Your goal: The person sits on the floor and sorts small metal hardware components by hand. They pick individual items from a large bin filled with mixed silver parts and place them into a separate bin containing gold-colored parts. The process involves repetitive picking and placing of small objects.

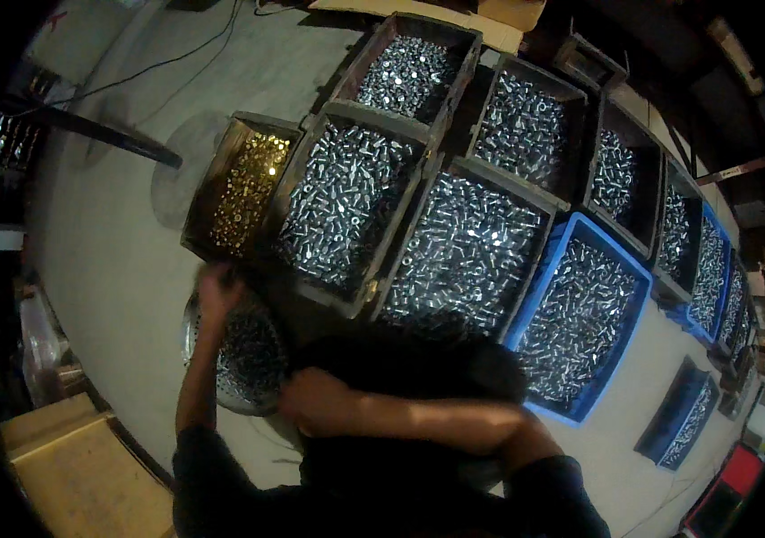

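Note:
A round metal basin (255,408) stands at the lower left, holding many small dark metal parts (252,354). My left arm reaches across it, and my left hand (221,291) is at its far rim, just below the crate of brass-coloured parts (248,193). That hand is blurred and its fingers are hidden. Against the basin's right side is my right hand (312,399), curled closed at the rim with its fingertips out of sight. My right forearm lies across in front of my body.
Dark crates of silvery bolt-like parts (346,202) stand in rows ahead and to the right. A blue crate (508,345) of similar parts is near my right knee. A cardboard box (86,466) sits at the lower left, and a dark pole (104,134) juts in from the left.

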Demonstrator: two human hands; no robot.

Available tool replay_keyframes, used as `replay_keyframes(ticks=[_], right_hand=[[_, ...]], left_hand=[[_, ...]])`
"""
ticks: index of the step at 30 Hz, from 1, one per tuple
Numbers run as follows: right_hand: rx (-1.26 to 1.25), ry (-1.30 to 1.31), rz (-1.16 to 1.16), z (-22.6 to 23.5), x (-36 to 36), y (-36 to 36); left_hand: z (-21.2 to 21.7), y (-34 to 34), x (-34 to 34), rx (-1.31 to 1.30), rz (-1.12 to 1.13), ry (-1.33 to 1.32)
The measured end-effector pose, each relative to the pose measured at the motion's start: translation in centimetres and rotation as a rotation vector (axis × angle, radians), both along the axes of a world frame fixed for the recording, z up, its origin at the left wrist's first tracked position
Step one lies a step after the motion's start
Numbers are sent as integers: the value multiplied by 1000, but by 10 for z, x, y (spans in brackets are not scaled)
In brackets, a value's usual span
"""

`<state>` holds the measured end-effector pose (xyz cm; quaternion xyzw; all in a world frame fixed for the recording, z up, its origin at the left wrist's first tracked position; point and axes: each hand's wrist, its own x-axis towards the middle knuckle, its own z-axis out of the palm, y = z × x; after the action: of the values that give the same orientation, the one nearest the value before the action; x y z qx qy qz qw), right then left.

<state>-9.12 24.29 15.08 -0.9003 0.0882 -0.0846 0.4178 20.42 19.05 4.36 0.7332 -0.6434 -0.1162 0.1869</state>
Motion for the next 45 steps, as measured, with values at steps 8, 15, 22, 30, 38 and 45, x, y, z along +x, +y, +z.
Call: replay_keyframes(ticks=[8,15,22,30,38,45], right_hand=[[-26,28,19,0,2,0],[-88,-17,5,-11,6,8],[-42,82,31,-8,1,-1],[-72,-63,-96,-11,-7,-2],[-62,20,-38,-7,-5,-5],[-31,112,47,-8,1,-7]], left_hand=[[-61,134,57,374,73,-392],[11,-131,-85,-155,-322,-39],[-14,-247,-171,195,-274,-550],[-16,-245,-158,149,-428,-722],[-10,-264,-164,327,-484,-794],[0,-248,-157,315,-460,-755]])
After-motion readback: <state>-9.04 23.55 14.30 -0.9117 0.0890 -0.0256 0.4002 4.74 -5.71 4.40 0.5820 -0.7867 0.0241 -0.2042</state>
